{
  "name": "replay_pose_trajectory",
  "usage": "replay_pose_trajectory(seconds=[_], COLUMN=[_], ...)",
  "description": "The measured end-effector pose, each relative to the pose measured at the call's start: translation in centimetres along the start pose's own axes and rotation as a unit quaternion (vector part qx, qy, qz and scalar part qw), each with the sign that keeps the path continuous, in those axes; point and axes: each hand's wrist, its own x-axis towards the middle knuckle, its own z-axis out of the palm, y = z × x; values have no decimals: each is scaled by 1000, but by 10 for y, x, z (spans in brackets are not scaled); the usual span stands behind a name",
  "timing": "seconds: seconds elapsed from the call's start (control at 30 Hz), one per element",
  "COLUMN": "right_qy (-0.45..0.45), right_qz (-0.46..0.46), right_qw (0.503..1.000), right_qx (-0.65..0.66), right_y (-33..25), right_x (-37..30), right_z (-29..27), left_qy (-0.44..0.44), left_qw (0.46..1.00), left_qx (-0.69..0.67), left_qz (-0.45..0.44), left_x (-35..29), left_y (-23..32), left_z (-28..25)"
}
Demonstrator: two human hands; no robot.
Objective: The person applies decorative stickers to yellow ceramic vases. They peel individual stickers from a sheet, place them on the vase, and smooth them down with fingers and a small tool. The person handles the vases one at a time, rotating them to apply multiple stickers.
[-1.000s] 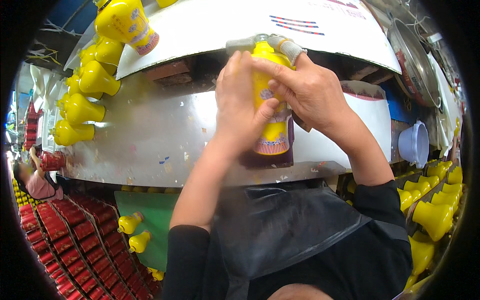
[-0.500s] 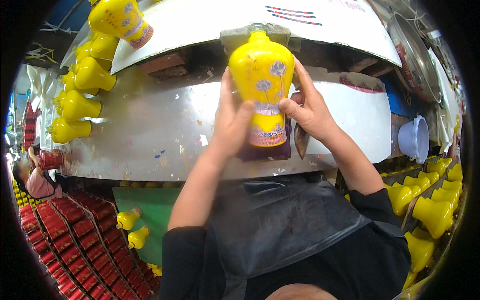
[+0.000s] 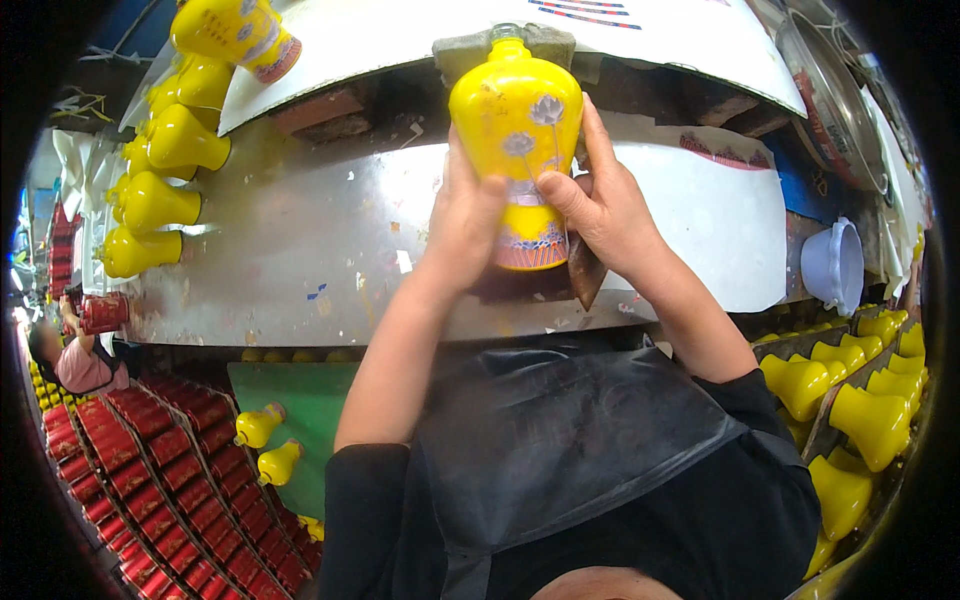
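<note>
A yellow bottle (image 3: pixel 512 95) with purple flower decals and a patterned band round its base lies on its side, its clear neck (image 3: pixel 505 33) pointing away from me. A grey padded rest (image 3: pixel 456 58) supports the neck end. Along the bottle's left side my left hand (image 3: pixel 466 215) is wrapped, the thumb near the lower band. My right hand (image 3: pixel 605 205) grips the other side, its thumb pressed on the decal just above the pale purple band. Below the right palm shows a brown pointed flat piece (image 3: pixel 586 272); whether the hand holds it, I cannot tell.
A metal worktop (image 3: pixel 290 240) carries a row of yellow bottles (image 3: pixel 160 200) at the left and a white sheet (image 3: pixel 725 230) at the right. Decal strips (image 3: pixel 585 14) lie on the white board beyond. A pale pail (image 3: pixel 832 267) stands right. A person (image 3: pixel 80 360) is far left, near red boxes.
My right thumb has slid left across the lower decal. Both hands still hold the bottle, and the whole view has shifted slightly.
</note>
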Motion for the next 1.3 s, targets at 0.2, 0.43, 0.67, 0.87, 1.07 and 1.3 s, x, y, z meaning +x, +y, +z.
replay_pose_trajectory(seconds=[0.2, 0.43, 0.67, 0.87, 1.07, 1.3], right_qy=[-38, -96, -86, -75, -22, -39], right_qz=[16, 69, 21, 25, 11, 0], right_qw=[998, 987, 993, 996, 998, 997], right_qx=[39, 109, 83, 37, 58, 69], right_y=[4, -1, 0, 1, 10, 13], right_x=[-1, 2, -2, -1, -1, -3], right_z=[-11, -22, -24, -17, 3, -3], left_qy=[-24, 14, 33, 76, 54, 35], left_qw=[999, 994, 998, 983, 974, 981], left_qx=[26, -101, 10, 168, 221, 189], left_qz=[7, -42, -59, 11, 16, 22], left_x=[-2, -7, -8, -9, -8, -8], left_y=[7, 18, 17, 20, 23, 21], left_z=[-4, -1, -3, 5, 2, 0])
